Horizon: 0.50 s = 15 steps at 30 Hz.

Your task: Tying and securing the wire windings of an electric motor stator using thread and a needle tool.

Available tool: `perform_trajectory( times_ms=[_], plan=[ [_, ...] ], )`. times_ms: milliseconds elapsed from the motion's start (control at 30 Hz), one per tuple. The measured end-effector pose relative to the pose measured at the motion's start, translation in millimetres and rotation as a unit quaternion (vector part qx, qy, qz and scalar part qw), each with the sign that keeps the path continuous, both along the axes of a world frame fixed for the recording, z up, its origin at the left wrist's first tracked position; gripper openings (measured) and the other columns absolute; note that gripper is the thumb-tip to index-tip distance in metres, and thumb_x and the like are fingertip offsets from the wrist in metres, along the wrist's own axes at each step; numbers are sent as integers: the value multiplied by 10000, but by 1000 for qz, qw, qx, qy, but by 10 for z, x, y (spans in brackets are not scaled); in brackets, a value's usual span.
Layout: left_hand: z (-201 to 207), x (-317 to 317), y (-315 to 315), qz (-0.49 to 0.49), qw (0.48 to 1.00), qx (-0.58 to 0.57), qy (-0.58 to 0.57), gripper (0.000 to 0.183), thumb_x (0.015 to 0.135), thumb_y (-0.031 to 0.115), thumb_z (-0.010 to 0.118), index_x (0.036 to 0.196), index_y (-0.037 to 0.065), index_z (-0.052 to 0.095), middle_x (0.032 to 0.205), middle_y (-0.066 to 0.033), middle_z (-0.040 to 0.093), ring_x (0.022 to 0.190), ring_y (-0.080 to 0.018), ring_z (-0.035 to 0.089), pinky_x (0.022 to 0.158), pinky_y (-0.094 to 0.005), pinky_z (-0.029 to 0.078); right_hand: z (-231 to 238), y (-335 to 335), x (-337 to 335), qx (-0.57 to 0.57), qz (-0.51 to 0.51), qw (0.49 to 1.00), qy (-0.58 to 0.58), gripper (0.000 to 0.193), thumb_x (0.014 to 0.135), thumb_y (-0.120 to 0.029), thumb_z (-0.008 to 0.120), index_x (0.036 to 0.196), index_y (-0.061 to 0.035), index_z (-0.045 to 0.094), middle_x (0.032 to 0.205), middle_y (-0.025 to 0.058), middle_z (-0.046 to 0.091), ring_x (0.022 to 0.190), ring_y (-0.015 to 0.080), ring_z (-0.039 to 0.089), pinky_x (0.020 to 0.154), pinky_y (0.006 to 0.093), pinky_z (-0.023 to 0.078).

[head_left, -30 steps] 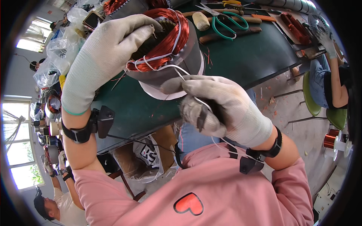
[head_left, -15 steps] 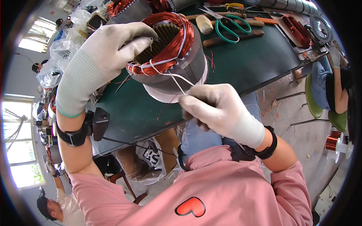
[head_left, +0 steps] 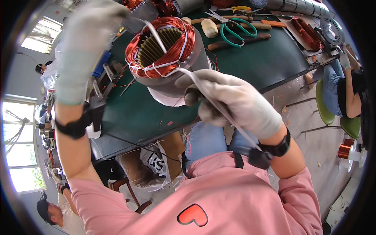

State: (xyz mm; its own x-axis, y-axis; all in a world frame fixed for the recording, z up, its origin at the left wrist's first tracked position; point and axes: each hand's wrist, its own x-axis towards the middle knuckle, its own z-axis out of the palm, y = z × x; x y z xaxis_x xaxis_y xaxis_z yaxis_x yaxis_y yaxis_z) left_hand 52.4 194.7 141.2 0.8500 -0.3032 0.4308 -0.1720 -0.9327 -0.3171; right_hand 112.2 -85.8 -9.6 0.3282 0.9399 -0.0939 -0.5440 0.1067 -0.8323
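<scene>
A motor stator [head_left: 200, 53] with a grey cylindrical body stands on the bench. Red copper windings [head_left: 135, 58] ring its top, bound in places with white lacing tape [head_left: 225, 111]. My gloved left hand [head_left: 92, 33], smeared by motion, is raised above and left of the stator. From its fingers a strip of the tape stretches down into the slotted bore. In front of the stator, my gloved right hand [head_left: 239, 98] is closed on another length of the tape. That length runs from the winding's near edge through the fingers and trails toward my right wrist.
Green-handled scissors [head_left: 235, 33], a wooden mallet head [head_left: 210, 28] and wooden-handled tools lie on the green bench [head_left: 254, 64] beyond the stator. Metal fixtures [head_left: 102, 80] stand at its left. A person [head_left: 344, 86] sits at the right; another [head_left: 58, 211] is at lower left.
My left hand has risen up and leftward out of the stator bore, drawing tape up. My right hand has shifted slightly, with a longer strip now showing across it.
</scene>
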Motion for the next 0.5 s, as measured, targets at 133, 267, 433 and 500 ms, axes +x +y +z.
perform_trajectory(
  times_ms=[133,267,433,500],
  plan=[
    [159,-279,-736,-180,981,-70,-2,203,772,25,679,956,84,740,986,-79,665,832,-237,634,758,-364,518,100,23,-121,230,-22,973,13,400,1012,-172,607,1380,-30,536,1152,81,635,795,96,607,574,260,454],
    [-461,-187,-757,-129,987,-36,85,221,769,26,746,976,92,706,1085,-93,666,931,-303,662,788,-416,529,5,-748,-190,-40,-134,746,-651,102,870,-83,688,900,5,645,973,229,557,834,381,579,716,410,499],
    [-643,-248,-935,-85,982,-149,75,226,814,-3,725,1024,81,716,1148,-127,641,943,-284,686,816,-366,554,-284,-2444,-269,-40,-177,910,-373,520,995,-532,565,841,-40,626,1062,163,569,1005,314,551,1003,471,403],
    [-672,-246,-988,-67,982,-165,57,221,821,-5,715,1024,82,720,1157,-132,640,965,-286,680,829,-359,551,-163,-2419,-321,-15,-162,903,-397,503,1000,-504,574,823,-36,624,1044,171,584,990,297,569,945,467,446]
  ],
)
